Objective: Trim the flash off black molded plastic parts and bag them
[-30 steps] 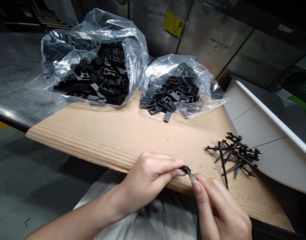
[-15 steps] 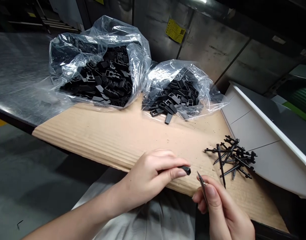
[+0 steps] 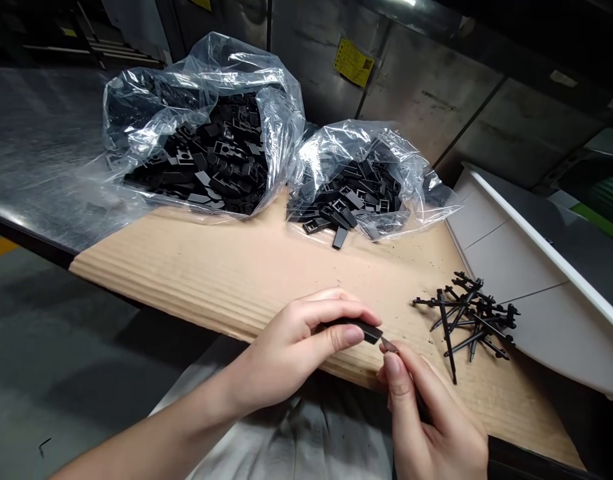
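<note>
In the head view, the left hand (image 3: pixel 291 347) pinches a black plastic part (image 3: pixel 359 329) between thumb and fingers, its far end sticking out past the fingertips. The right hand (image 3: pixel 429 417) is closed around a small metal blade (image 3: pixel 389 344), most of it hidden by the fingers, with its tip at or just beside the end of the black plastic part; the exact contact is too small to tell. Both hands are just above the near edge of a corrugated cardboard sheet (image 3: pixel 226 273), over a grey cloth (image 3: pixel 306 443) on the lap. Ahead of the grip, two clear plastic bags (image 3: pixel 201 97) (image 3: pixel 356 150) hold black plastic pieces. To the right of the grip lies a loose pile of black plastic pins (image 3: pixel 469 317), beside a white tray (image 3: pixel 516 267).
</note>
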Motion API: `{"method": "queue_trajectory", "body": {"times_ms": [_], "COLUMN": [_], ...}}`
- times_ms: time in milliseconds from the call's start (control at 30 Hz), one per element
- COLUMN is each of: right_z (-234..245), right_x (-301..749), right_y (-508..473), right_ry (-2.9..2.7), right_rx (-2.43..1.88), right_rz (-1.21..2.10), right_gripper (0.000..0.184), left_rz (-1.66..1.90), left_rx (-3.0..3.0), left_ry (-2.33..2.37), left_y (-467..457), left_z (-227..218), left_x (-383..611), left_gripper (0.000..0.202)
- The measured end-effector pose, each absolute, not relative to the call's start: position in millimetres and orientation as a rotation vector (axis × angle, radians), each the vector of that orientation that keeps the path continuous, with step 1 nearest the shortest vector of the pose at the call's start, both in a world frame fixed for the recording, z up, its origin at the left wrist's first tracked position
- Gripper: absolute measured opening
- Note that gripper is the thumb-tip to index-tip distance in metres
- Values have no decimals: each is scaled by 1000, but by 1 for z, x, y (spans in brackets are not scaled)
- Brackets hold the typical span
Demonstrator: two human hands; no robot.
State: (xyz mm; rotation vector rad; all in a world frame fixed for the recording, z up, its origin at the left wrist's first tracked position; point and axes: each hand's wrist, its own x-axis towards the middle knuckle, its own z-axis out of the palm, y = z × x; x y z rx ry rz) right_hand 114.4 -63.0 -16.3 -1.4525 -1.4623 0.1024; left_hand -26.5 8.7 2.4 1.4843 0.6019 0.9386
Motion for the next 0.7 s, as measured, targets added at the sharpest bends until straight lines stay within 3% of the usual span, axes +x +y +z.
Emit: {"method": "queue_trajectory", "body": {"times_ms": [700], "right_z": [-8], "right_x": [103], "right_y": [-65], "right_ry": [-1243], "right_rx": [-1613], "right_rz": [695], "right_gripper": [22], "left_rz": [1116], "left_rx": [1596], "left_ry": [668], "left_y": [3], "left_z": [-2], "left_x": [-23], "left_gripper": [16]}}
